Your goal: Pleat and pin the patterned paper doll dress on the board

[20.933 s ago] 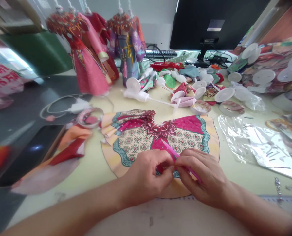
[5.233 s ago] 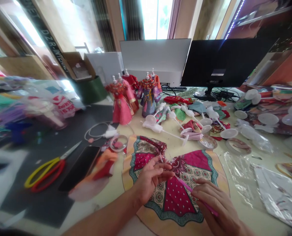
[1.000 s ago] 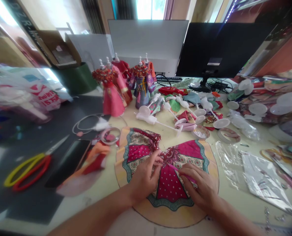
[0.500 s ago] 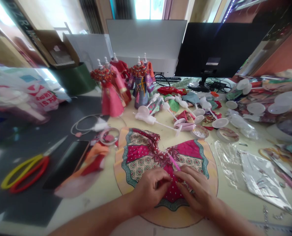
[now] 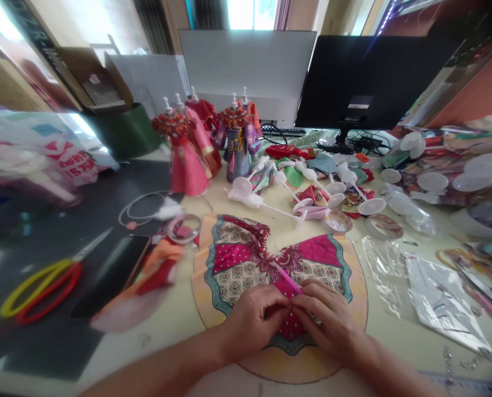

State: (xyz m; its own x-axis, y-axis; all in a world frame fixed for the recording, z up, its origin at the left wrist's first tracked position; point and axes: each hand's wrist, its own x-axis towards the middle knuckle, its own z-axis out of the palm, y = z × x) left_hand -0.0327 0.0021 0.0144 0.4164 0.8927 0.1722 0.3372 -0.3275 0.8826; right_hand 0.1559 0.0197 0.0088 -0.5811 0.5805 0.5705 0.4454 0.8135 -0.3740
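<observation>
A small patterned skirt piece [image 5: 231, 274] in magenta, cream and teal lies spread in a fan, its gathered dark red waist at the top. My left hand [image 5: 259, 315] is over its lower middle, thumb and fingers pinched together; what sits in the pinch is too small to make out. My right hand [image 5: 327, 314] is closed too, with a slim pink pen-like tool [image 5: 286, 277] lodged at its fingers, the tip pointing up-left over the skirt. Both sets of fingertips meet above the magenta panel. A yellowish round sheet [image 5: 207, 298] shows beneath the cloth.
At left lie scissors [image 5: 43, 289], a dark phone [image 5: 112, 275] and orange-red cloth [image 5: 155, 275]. Dressed doll stands [image 5: 188, 160] rise behind, beside several fallen white stands [image 5: 246, 199]. Tape rolls [image 5: 384, 226] and clear plastic packets [image 5: 440, 298] are to the right; monitors [image 5: 370, 82] stand at the back.
My right hand has shifted slightly left, so its fingertips now meet those of my left hand. The pink tool's tip has swung left and a little down.
</observation>
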